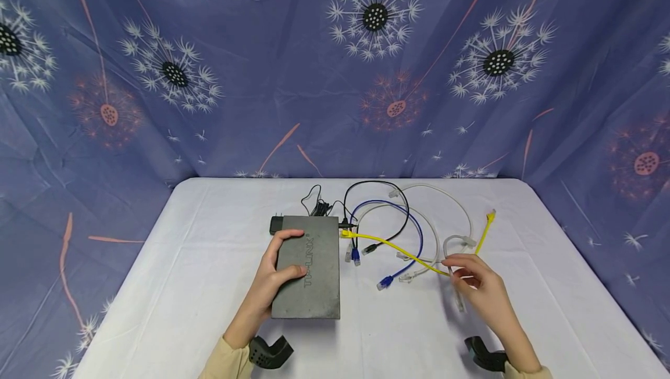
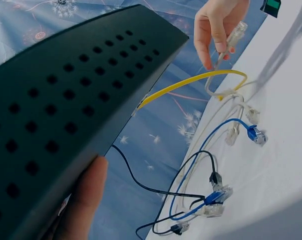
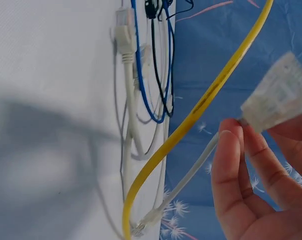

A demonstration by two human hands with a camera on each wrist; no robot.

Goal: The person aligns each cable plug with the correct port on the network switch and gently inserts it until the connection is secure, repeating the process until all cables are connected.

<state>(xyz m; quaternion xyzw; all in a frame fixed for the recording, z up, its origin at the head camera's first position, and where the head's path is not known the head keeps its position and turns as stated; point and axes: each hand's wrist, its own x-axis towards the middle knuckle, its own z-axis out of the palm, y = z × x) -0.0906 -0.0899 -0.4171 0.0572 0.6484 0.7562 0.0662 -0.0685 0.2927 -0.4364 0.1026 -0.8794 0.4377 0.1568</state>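
My left hand (image 1: 273, 282) grips a dark grey TP-LINK network box (image 1: 320, 292) by its left side, fingers and thumb over the top. A yellow network cable (image 1: 389, 243) runs from the box's right side, where a black power plug (image 1: 348, 225) also sits. Rows of vent holes show on the box in the left wrist view. With thumb and fingers my right hand (image 1: 481, 287) pinches a white network cable just behind its clear plug (image 3: 280, 95). That plug points down toward the table's front. The yellow cable passes close beside this hand.
A blue network cable (image 1: 421, 239), a black cable (image 1: 403, 223) and more white cable (image 1: 466, 210) lie looped across the table right of the box. Behind it are a black power adapter (image 1: 275, 225) and its bundled cord (image 1: 320, 208). A patterned curtain (image 1: 293, 77) hangs behind the white table (image 1: 183, 286).
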